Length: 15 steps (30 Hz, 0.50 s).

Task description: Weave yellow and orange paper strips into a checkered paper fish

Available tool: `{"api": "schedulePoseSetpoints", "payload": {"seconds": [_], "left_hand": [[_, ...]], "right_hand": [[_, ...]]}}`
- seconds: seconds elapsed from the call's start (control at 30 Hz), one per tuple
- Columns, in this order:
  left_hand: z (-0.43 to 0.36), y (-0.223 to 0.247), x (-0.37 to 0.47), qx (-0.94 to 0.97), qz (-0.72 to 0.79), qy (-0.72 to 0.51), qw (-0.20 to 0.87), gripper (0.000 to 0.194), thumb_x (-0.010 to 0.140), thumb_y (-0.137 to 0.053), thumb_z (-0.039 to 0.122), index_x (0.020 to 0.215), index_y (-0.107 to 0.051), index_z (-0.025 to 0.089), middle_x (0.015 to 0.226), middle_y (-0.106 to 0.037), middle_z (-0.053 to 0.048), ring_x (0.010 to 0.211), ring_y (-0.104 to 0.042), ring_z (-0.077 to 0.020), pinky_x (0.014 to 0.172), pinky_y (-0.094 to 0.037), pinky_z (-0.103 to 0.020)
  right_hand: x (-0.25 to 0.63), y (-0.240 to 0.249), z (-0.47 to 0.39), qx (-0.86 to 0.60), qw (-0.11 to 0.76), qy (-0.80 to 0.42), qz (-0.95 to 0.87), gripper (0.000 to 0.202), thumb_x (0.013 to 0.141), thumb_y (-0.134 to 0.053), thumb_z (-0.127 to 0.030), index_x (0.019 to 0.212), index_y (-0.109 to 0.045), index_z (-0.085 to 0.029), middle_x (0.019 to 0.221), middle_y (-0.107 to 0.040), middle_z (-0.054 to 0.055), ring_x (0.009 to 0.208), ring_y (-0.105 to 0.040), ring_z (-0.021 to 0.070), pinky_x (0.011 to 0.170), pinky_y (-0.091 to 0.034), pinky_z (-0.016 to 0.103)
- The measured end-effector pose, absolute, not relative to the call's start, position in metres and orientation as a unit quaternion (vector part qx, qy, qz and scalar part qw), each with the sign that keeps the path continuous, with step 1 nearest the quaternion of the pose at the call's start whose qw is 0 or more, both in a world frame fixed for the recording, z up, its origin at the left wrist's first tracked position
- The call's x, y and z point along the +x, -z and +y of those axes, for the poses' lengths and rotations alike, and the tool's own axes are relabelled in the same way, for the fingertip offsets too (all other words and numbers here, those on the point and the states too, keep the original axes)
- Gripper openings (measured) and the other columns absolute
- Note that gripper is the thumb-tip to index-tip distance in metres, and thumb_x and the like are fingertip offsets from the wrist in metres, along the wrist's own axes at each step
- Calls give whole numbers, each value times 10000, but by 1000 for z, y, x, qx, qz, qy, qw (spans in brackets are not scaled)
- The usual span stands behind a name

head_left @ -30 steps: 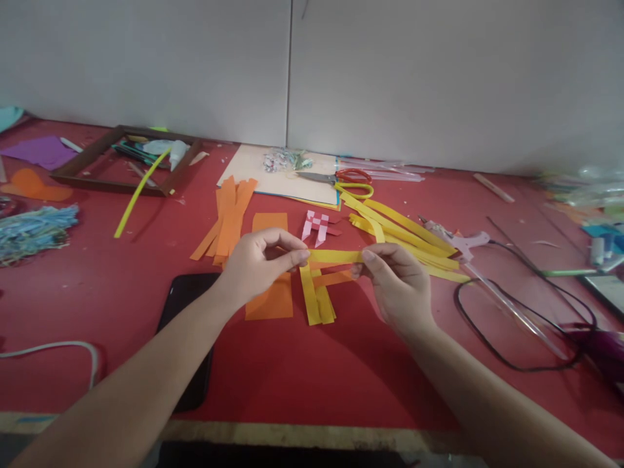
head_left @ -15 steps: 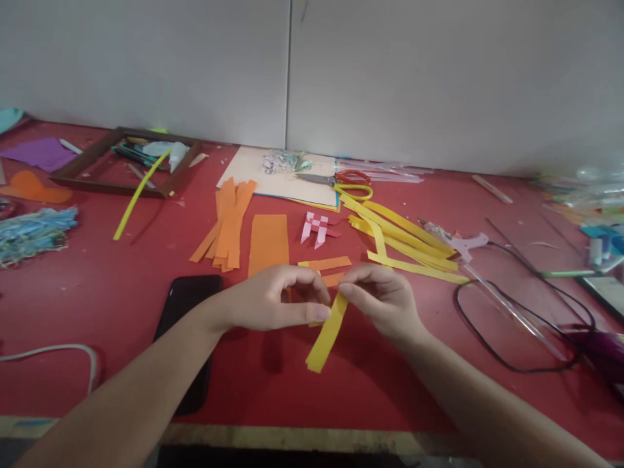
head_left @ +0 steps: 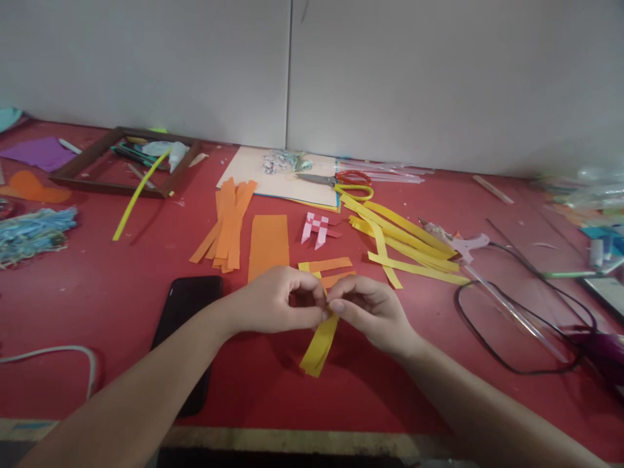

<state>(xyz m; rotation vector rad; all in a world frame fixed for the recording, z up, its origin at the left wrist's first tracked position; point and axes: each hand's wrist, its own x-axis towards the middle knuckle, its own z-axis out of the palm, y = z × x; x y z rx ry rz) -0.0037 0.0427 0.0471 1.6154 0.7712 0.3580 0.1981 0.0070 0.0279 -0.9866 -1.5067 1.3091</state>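
Between my two hands hangs a folded yellow paper strip, its loose ends pointing down toward me. My left hand pinches its upper end from the left, thumb and fingertips together. From the other side my right hand pinches the same end, with the fingertips of both hands touching or nearly so. Just beyond the fingers lie short orange strips joined with a bit of yellow, partly hidden by my hands. A pink and white woven paper piece rests farther back.
Orange strips and an orange sheet lie left of centre, yellow strips to the right. Scissors rest on cream paper. A phone sits by my left forearm. A glue gun trails a black cable.
My right hand has moved slightly down and left, meeting my left fingertips at the strip's upper end. The yellow strip has shifted a little left, and its ends have spread slightly.
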Motion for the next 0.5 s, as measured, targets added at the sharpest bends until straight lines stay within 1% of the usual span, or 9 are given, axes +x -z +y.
{"api": "schedulePoseSetpoints", "payload": {"seconds": [0.13, 0.23, 0.4, 0.5], "left_hand": [[44, -45, -3, 663, 336, -157, 650, 162, 867, -611, 333, 802, -570, 191, 697, -652, 2, 647, -613, -131, 625, -463, -238], [43, -46, -3, 661, 333, -141, 658, 193, 864, -618, 371, 815, -566, 192, 728, -650, -3, 661, -611, -133, 615, -454, -235], [41, -52, -4, 698, 313, -99, 636, 223, 841, -642, 401, 813, -605, 183, 712, -565, 16, 622, -497, -105, 555, -380, -209], [41, -53, -4, 704, 315, -93, 630, 185, 844, -625, 361, 810, -622, 179, 704, -571, 11, 615, -486, -106, 554, -373, -215]], "right_hand": [[198, -28, 7, -407, 464, -531, -580, 141, 820, -703, -329, 773, -660, -203, 642, -652, -6, 527, -594, 103, 497, -524, 226], [198, -27, 7, -408, 462, -543, -570, 148, 818, -702, -299, 736, -637, -195, 617, -630, -15, 506, -580, 93, 484, -501, 215], [201, -25, 5, -381, 383, -610, -580, 170, 799, -693, -298, 718, -600, -181, 655, -650, 20, 570, -617, 137, 529, -506, 268], [203, -23, 4, -395, 357, -610, -587, 165, 778, -693, -290, 707, -592, -180, 646, -633, 11, 566, -595, 130, 528, -490, 265]]}}
